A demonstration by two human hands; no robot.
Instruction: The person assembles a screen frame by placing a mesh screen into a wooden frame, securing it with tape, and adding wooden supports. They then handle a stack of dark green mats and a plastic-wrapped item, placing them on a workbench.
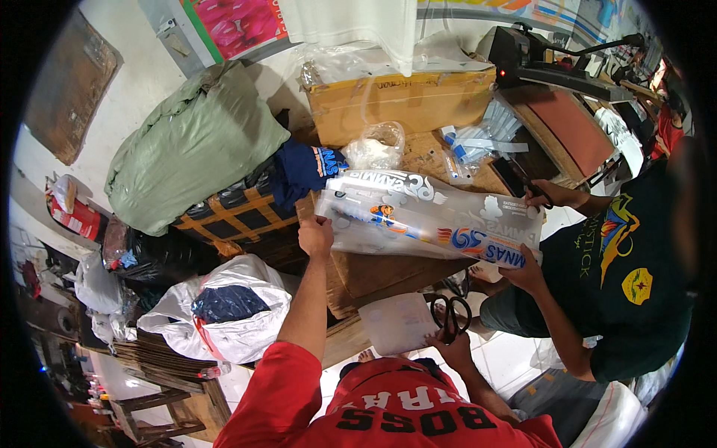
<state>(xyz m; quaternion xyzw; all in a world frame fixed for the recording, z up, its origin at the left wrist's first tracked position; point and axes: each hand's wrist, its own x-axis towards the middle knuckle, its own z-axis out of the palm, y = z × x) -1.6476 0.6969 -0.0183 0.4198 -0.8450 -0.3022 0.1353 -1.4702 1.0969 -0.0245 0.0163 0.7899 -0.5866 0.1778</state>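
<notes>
My left hand (317, 235) pinches the near left edge of a translucent printed film sheet (422, 216), which carries orange, blue and white designs. The sheet is stretched across toward a co-worker, whose hand (526, 273) grips its right end. In my right hand (454, 351), lower down, is a pair of black-handled scissors (449, 317), its handle loops upward. A smaller piece of whitish film (396, 322) lies against that hand; whether my fingers also hold it I cannot tell. The co-worker's other hand (562, 196) is at the sheet's far right corner with dark-handled scissors.
Beneath the sheet stands a wooden table (373, 278). Behind it are a cardboard box (403, 101), a clear plastic bag (375, 145) and a black heat press (549, 71). To the left sit a green sack (194, 138) and a white sack (250, 287). The co-worker (612, 261) stands close on the right.
</notes>
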